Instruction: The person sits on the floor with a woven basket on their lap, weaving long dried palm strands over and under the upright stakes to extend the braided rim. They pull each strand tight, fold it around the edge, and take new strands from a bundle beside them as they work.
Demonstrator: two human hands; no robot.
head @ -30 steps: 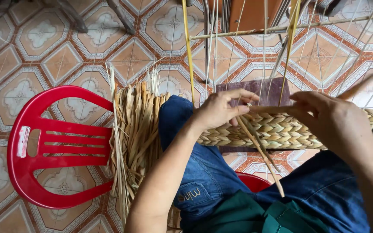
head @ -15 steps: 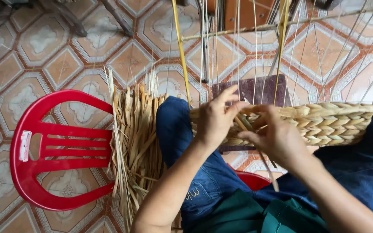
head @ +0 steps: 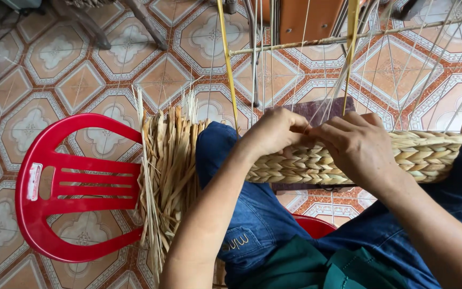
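Observation:
A band of woven straw-coloured plaiting (head: 423,155) lies across my lap on thin upright strings (head: 322,64). My left hand (head: 274,131) pinches the plait's upper edge near its left end. My right hand (head: 356,142) rests just beside it, fingers curled onto the weave, touching the left hand's fingertips. Both hands grip the woven band; the strand between the fingers is hidden.
A bundle of dry straw strands (head: 169,171) lies on a red plastic chair (head: 54,187) to my left, against my blue-jeaned knee (head: 217,147). A horizontal stick (head: 295,45) carries the strings above. Patterned floor tiles (head: 44,53) surround me, with furniture legs at the top.
My right hand moved left along the woven band to meet my left hand. The loose strand that hung down over my lap is no longer visible.

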